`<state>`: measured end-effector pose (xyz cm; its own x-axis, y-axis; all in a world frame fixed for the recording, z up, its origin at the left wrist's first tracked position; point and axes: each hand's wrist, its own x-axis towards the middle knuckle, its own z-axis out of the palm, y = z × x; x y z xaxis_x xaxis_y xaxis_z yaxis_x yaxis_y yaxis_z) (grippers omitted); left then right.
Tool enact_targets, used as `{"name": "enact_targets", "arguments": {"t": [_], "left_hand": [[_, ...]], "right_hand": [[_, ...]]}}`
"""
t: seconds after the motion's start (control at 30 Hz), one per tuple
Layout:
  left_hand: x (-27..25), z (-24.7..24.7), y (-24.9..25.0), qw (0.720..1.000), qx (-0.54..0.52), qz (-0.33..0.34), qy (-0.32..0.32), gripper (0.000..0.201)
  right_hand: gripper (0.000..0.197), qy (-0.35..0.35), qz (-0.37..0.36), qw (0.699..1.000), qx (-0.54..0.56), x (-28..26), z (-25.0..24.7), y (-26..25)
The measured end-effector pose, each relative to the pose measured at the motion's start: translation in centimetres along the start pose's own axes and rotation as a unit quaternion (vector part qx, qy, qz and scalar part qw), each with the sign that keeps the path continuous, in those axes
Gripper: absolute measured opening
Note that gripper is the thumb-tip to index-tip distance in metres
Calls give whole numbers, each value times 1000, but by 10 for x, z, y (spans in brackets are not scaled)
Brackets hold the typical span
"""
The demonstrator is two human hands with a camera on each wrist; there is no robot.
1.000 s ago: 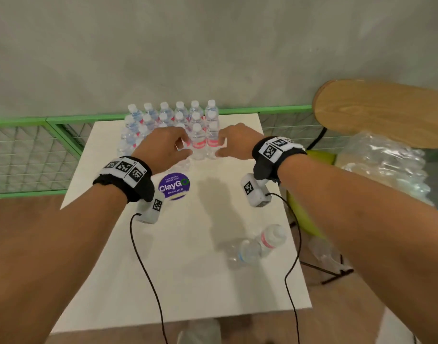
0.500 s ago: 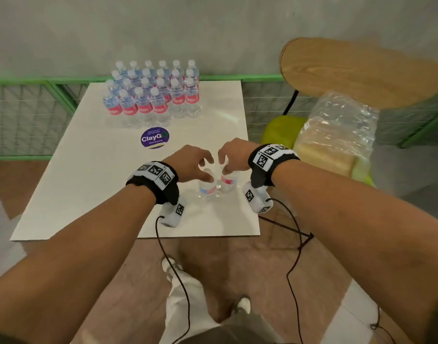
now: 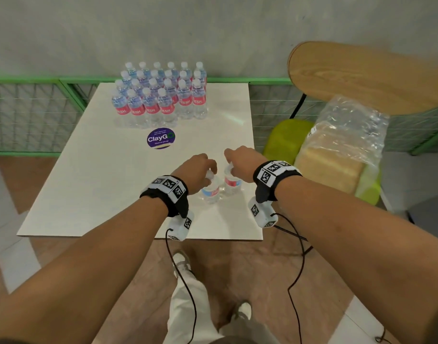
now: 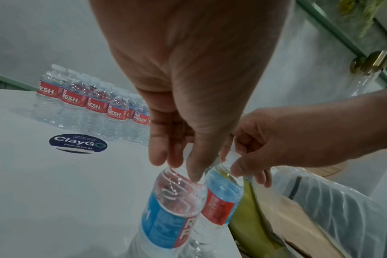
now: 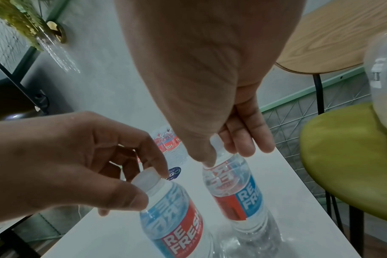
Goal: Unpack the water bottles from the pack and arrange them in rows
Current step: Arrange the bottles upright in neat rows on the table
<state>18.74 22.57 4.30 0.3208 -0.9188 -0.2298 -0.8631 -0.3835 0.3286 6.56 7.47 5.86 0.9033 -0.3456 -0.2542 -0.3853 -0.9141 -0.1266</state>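
Two clear water bottles with red and blue labels stand side by side near the front right of the white table (image 3: 88, 184). My left hand (image 3: 209, 173) pinches the white cap of the left bottle (image 3: 211, 192) from above. My right hand (image 3: 228, 167) pinches the neck and cap of the right bottle (image 3: 231, 183). The left wrist view shows my fingertips (image 4: 196, 174) on the left bottle (image 4: 170, 214). In the right wrist view my thumb and fingers (image 5: 243, 139) close round the cap of the right bottle (image 5: 232, 190). Several bottles (image 3: 160, 98) stand in rows at the table's far edge.
A round purple sticker (image 3: 160, 138) lies mid-table. The crumpled plastic pack wrap (image 3: 347, 145) with a cardboard tray sits on a green chair (image 3: 285, 140) right of the table, under its wooden back (image 3: 362, 75). A green mesh fence (image 3: 34, 115) runs behind.
Both hands have come back from the rows to the two bottles near the front edge. Those bottles lay on their sides a second ago and now stand upright with my fingers on their caps.
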Motion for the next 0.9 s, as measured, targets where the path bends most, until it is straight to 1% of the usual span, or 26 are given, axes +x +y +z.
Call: {"name": "enact_targets", "arguments": {"t": [0.1,0.2,0.37,0.53,0.73,0.9], "left_hand": [[10,-11,-13,1000,-1,-14,-2,28],[26,-33,-33,1000,4,-22,6,29],[68,-78,-67,998,11,-52,35,30],[125,-110,-109,997,18,-66,47,32],[195,-128,-153,996,36,-68,44,35],[238,-136,-184,995,61,-68,44,35]], "right_hand": [[25,-2,-5,1000,14,15,-11,6],[25,8,-16,999,34,43,-28,10],[24,42,-35,997,58,106,-60,14],[26,48,-29,996,67,175,-79,11],[30,34,-4,998,57,253,-87,6],[30,24,4,999,39,299,-87,4]]}}
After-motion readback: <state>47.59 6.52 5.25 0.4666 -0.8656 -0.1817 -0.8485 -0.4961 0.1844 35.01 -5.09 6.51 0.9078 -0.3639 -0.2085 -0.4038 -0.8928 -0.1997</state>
